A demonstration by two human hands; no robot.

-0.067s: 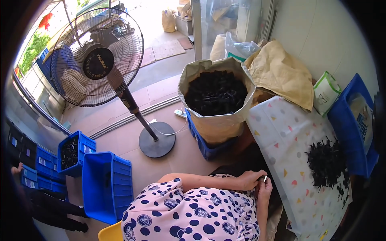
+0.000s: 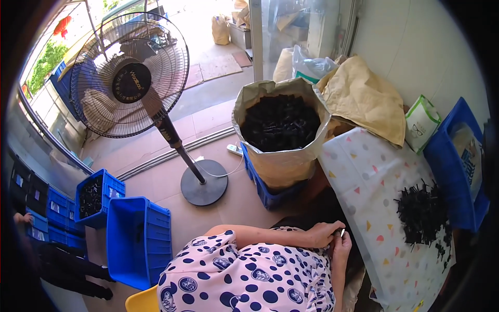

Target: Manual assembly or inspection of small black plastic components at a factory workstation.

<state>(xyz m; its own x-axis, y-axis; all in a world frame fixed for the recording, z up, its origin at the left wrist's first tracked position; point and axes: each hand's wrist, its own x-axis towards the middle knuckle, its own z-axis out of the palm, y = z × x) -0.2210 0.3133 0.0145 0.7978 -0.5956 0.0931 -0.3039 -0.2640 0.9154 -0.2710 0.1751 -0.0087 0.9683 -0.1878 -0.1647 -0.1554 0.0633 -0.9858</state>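
Over my lap's right side, my left hand [image 2: 326, 233] and my right hand [image 2: 341, 246] meet with fingers pinched closed. Between their fingertips shows a small shiny piece [image 2: 342, 233], too little of it visible to name. To the right of both hands stands a table with a patterned cloth [image 2: 358, 182]. A pile of short black strip-like pieces [image 2: 422, 213] lies on that cloth. Ahead of my hands, a large paper sack [image 2: 280, 166] with its top rolled open is filled with black pieces [image 2: 280, 122].
The sack rests on a blue crate [image 2: 271, 198]. A standing fan [image 2: 204, 183] is ahead left. Blue bins [image 2: 158, 244] stand at left, one holding black parts [image 2: 91, 196]. Another person's hand [image 2: 22, 218] shows at the far left. A tilted blue crate [image 2: 447, 171] borders the table.
The view has shifted very slightly. Both my hands stay together in the same place, with the shiny piece still between the fingertips.
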